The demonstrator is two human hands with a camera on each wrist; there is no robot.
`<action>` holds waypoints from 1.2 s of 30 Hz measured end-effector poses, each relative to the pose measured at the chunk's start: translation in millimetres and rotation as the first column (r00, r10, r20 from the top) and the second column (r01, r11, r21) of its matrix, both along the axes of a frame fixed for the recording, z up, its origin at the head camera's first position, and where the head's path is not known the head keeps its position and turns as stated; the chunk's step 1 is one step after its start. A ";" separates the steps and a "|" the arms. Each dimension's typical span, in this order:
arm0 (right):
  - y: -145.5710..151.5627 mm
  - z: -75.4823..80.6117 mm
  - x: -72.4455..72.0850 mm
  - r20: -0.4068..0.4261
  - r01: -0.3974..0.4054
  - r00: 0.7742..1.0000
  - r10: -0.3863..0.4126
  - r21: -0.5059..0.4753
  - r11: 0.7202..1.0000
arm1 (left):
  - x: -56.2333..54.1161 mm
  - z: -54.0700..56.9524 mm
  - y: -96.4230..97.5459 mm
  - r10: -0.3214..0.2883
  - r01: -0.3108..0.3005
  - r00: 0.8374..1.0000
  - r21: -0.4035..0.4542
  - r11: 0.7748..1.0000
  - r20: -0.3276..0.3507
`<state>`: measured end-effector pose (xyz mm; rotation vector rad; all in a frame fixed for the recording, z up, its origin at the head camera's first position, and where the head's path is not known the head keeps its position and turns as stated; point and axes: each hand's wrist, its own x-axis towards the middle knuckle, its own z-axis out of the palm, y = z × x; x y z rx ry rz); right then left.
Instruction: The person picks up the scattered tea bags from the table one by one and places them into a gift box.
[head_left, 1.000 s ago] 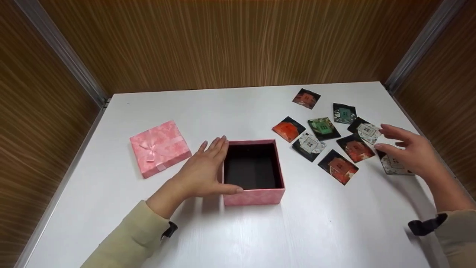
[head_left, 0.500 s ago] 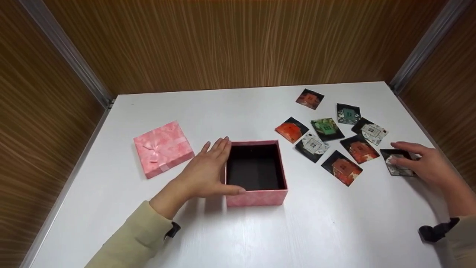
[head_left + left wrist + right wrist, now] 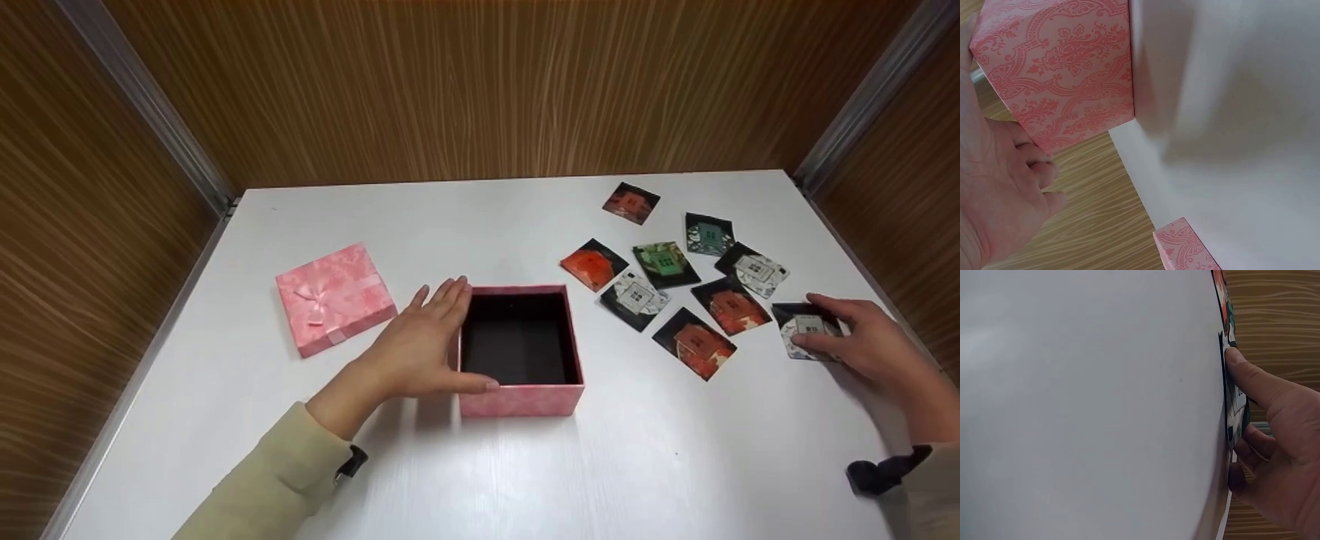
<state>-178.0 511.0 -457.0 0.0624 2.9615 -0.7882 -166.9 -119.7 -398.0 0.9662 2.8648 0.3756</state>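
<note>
An open pink gift box [image 3: 521, 401] with a black inside stands mid-table. My left hand [image 3: 416, 349] lies against its left side, fingers straight along the wall and thumb over the near rim. In the left wrist view the palm faces the box's patterned wall [image 3: 1072, 79]. At the far right my right hand [image 3: 862, 334] pinches a flat square packet [image 3: 810, 325], black and white with a pale label. The right wrist view shows the thumb [image 3: 1249, 377] on its printed face and the other fingers at its edge, partly hidden.
Left of the box lies its pink lid [image 3: 337, 296] with a ribbon bow. Several similar packets, including an orange one [image 3: 594, 265] and a green one [image 3: 666, 262], lie spread right of the box. Wood-grain panels [image 3: 487, 90] wall the white table [image 3: 637, 465].
My right hand has moved down onto the black-and-white packet at the far right, thumb now on its face. The left hand has stayed at the box; the head view has shifted slightly.
</note>
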 end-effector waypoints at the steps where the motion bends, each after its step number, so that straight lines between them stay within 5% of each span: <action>1: -0.1 0.0 0.2 0.005 0.001 1.000 -0.001 0.007 1.000 | 0.0 -0.1 0.2 0.001 -0.001 1.000 0.000 1.000 0.003; 10: -3.8 2.6 0.0 0.026 0.053 0.998 -0.052 -0.019 0.998 | 0.1 0.6 -0.4 0.000 0.000 1.000 0.003 1.000 0.006; 19: -11.8 9.2 -1.0 -0.077 0.059 0.995 -0.063 -0.048 0.997 | -0.9 0.4 -0.5 -0.002 0.002 1.000 -0.005 1.000 0.007; 29: -58.6 57.0 -2.0 -0.197 0.181 0.959 -0.205 -0.132 0.975 | -1.4 -1.4 0.1 0.004 -0.004 1.000 0.012 1.000 0.004; 36: -115.4 90.4 -3.3 -0.266 0.033 0.959 -0.094 -0.226 0.973 | -1.3 -0.8 0.0 0.006 -0.006 1.000 0.002 1.000 0.007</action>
